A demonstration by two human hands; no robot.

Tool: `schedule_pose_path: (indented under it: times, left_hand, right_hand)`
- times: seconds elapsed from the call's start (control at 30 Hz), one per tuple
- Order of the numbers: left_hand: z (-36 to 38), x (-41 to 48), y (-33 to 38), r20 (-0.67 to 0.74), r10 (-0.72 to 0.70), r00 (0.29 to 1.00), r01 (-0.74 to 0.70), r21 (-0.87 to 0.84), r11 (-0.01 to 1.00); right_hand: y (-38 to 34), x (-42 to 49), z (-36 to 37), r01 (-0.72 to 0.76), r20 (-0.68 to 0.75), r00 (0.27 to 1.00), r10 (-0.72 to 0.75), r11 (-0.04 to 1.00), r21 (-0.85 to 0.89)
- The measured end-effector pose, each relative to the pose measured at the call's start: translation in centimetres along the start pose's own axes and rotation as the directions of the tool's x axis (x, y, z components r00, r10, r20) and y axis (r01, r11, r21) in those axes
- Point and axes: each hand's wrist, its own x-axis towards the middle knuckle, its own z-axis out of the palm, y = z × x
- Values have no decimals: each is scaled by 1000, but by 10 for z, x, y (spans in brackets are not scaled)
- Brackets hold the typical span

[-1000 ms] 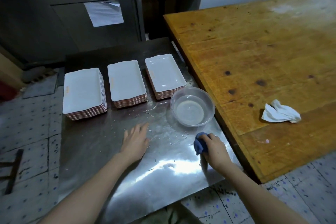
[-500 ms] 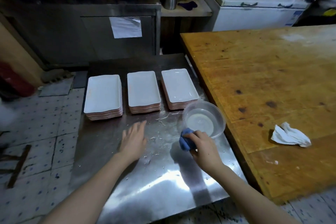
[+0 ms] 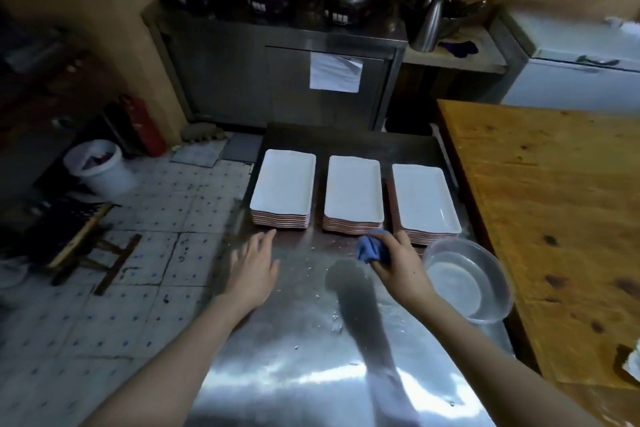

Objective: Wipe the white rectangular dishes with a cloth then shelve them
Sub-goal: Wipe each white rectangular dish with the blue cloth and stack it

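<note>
**Cloth in hand, three stacks of dishes waiting on a steel counter**

Head view: at mid-frame, a person's right hand [image 3: 403, 265] is holding a bunched blue cloth [image 3: 372, 248], its grip clamped on the fabric just in front of the middle stack of white rectangular dishes [image 3: 353, 192]. The left hand [image 3: 252, 269] is hovering low over the steel counter [image 3: 294, 374], fingers spread and its grip apart, just short of the left stack [image 3: 283, 185]. The right stack [image 3: 424, 199] is sitting beside a wooden table [image 3: 554, 218] filling the right of the frame. A clear plastic bowl [image 3: 469, 279] holding water is resting at lower right of the stacks, near the right wrist. A white bucket [image 3: 100, 168] is standing on the tiled floor at left.
</note>
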Motion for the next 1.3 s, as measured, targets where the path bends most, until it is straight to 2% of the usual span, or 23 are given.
schedule_pose_path:
  times: [0.13, 0.37, 0.57, 0.93, 1.0, 1.13, 1.3]
  left_hand:
    - [-4, 2, -13, -16, -46, 999, 46, -26, 999]
    - [-6, 5, -24, -44, -83, 996, 82, -30, 996]
    - [-5, 5, -29, -44, -81, 996, 80, -31, 996]
    - [-13, 3, -30, -57, -81, 995, 80, -18, 997]
    - [-14, 4, -30, -62, -79, 995, 78, -13, 997]
    - [-16, 7, -30, -61, -72, 996, 70, -21, 997]
    - [-13, 11, -30, -52, -71, 996, 71, -12, 997]
  right_hand:
    - [-10, 15, 8, -30, -6, 1000, 31, 992, 125]
    - [-11, 32, 20, -3, 32, 999, -3, 985, 171]
    - [-20, 33, 22, -114, 67, 993, 96, 910, 397]
    - [-32, 31, 19, -234, 69, 970, 234, 809, 539]
    - [-32, 33, 19, -198, 25, 975, 220, 816, 544]
    - [-30, 38, 19, -118, -72, 984, 166, 892, 437]
    - [-31, 40, 17, -142, -64, 981, 181, 909, 393]
